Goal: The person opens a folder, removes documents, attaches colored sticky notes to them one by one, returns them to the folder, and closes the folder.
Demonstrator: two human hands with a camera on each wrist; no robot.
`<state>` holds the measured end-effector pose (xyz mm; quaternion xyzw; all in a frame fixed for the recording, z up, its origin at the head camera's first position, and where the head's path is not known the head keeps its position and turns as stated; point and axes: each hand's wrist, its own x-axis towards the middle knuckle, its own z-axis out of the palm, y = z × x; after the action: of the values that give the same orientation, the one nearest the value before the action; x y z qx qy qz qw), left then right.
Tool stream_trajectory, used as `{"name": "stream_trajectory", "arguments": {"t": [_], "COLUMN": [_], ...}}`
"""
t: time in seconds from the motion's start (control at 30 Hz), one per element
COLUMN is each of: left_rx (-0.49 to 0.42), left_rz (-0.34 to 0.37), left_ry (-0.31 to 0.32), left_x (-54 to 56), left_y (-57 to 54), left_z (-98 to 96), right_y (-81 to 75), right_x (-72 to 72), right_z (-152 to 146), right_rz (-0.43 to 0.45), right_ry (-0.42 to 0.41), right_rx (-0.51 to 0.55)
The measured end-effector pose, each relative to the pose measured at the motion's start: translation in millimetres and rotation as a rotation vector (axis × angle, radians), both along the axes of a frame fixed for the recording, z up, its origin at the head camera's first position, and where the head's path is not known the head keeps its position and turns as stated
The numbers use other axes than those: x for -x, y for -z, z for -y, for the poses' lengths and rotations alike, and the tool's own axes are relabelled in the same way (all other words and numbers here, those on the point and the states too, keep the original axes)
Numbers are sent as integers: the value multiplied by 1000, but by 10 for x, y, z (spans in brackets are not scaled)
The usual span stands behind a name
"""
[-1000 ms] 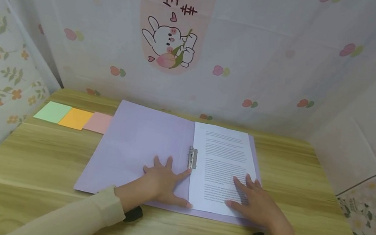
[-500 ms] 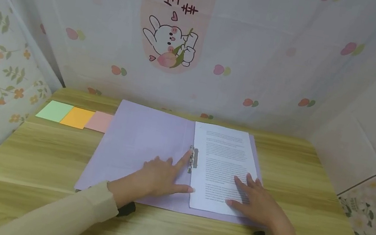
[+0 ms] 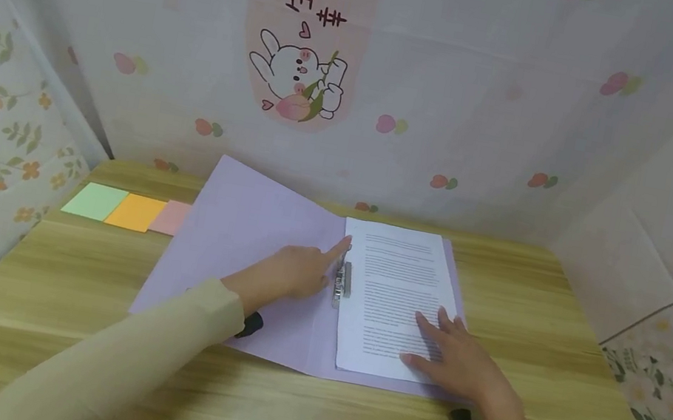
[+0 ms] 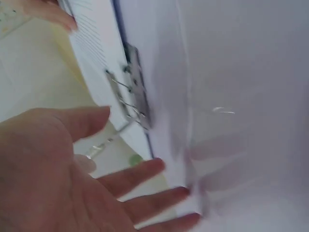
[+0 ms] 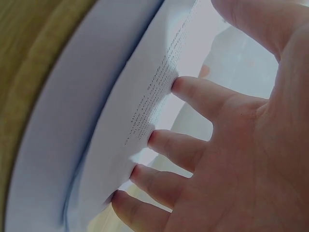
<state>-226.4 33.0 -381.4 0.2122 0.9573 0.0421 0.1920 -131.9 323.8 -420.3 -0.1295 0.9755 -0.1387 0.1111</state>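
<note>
Two hands: both work on one purple folder [image 3: 247, 254] that lies open in the middle of the table [image 3: 552, 368].
Left hand [image 3: 295, 270]: it holds nothing; its fingers are loose and one finger points at the top of the metal clip [image 3: 342, 285].
Right hand [image 3: 462, 356]: it lies flat with straight, spread fingers [image 5: 198, 94] pressing on the printed paper [image 3: 397, 288], gripping nothing.
Folder: thin and smooth; its left cover tilts up off the table at the far corner.
Paper: white sheets with small black print, on the right half of the folder, just beside the clip.
Clip: shiny metal with wire arms, along the fold in the middle.
Sticky notes [image 3: 130, 210]: green, orange and pink squares in a row near the far left corner; the lifted cover hides part of the pink one.
Arms: both wear cream sleeves, with a dark band at each wrist.
Table: light wood with stripes.
</note>
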Motion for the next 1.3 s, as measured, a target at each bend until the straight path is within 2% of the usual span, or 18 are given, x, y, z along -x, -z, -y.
{"name": "stream_trajectory", "arguments": {"t": [0.17,0.33,0.53,0.67,0.77,0.93,1.03,1.13,1.3], "left_rx": [-50,-85,-107,-110,-95,-23,13,47,91], "left_rz": [-18,-13,24,25,10,-20,-36,-38,-1], "left_ry": [8,2,-17,-25,-8,20,26,24,10], "left_x": [199,337,395,399,404,325,212,79,-106], "left_y": [82,218,407,438,440,412,375,340,274], "left_z": [-1,-2,-14,-33,-36,20,42,55,70], "right_y": [0,8,28,29,33,34,15,-21,-79], "right_x": [3,-8,-29,-19,-10,-4,12,52,152], "right_z": [-4,2,13,3,-8,9,13,10,-17], "right_rz": [-21,-40,-32,-38,-50,-29,-6,29,35], "right_ry": [-12,-21,-19,-17,-16,4,19,55,166], "right_rx": [14,27,15,7,9,13,7,51,133]}}
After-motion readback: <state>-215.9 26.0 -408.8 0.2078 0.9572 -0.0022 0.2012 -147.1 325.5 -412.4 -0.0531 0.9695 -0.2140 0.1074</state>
